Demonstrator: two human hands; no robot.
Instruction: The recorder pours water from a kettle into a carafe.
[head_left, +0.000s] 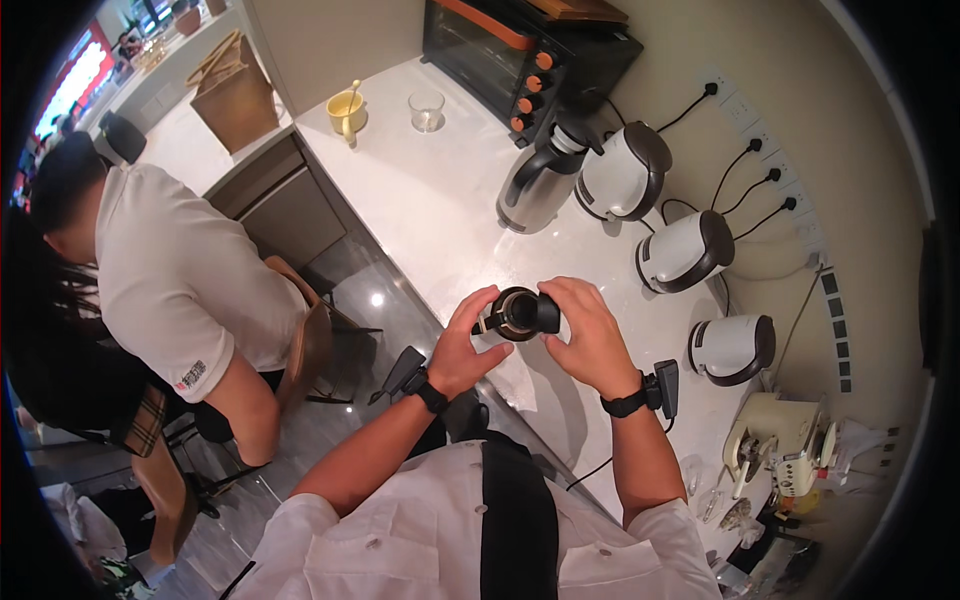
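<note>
Between my two hands, over the counter's near edge, is a small round glass pot (514, 313) with a dark rim and a metal band. My left hand (474, 346) curls around its left side, where a black handle part shows, thumb and fingers on either side. My right hand (587, 330) grips a black lid-like part (548, 313) at the pot's right side. Whether that part touches the pot, I cannot tell. Both wrists wear black straps with small devices.
Electric kettles (686, 251) and a steel vacuum jug (541, 184) stand along the wall beside a toaster oven (510, 60). A yellow cup (346, 112) and a glass (426, 111) are farther back. An espresso machine (787, 442) is at right. A person (187, 277) sits at left.
</note>
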